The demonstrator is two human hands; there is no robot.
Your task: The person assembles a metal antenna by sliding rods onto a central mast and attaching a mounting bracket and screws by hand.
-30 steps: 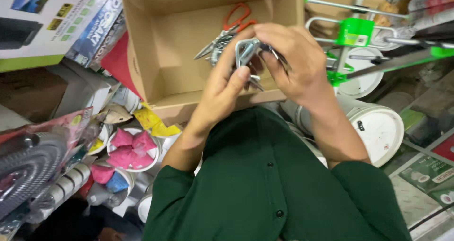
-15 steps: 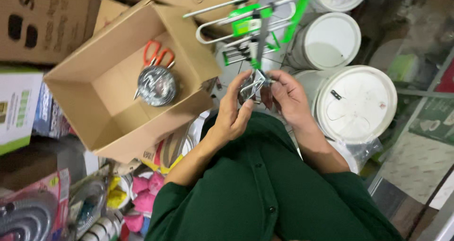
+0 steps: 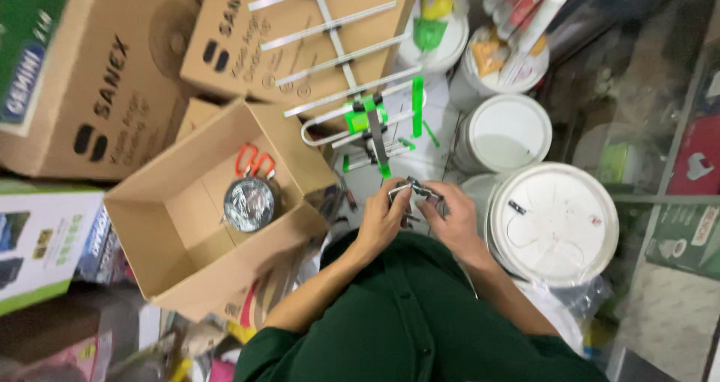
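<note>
Both my hands meet over my lap on a small metal bracket. My left hand pinches its left side and my right hand grips its right side. Just above them lies a metal antenna with silver rods and bright green plastic parts. To the left stands an open cardboard box holding a round wrapped roll and orange-handled scissors. My green sleeves fill the bottom of the view.
Several white lidded buckets stand to the right and behind the antenna. Closed cardboard boxes are stacked at the upper left, and a white and green carton sits at the far left. A glass cabinet edge runs down the right.
My hands and the bracket have come away from over the open box toward the buckets. The view has swung, so the box now lies to the left and the antenna is in full sight.
</note>
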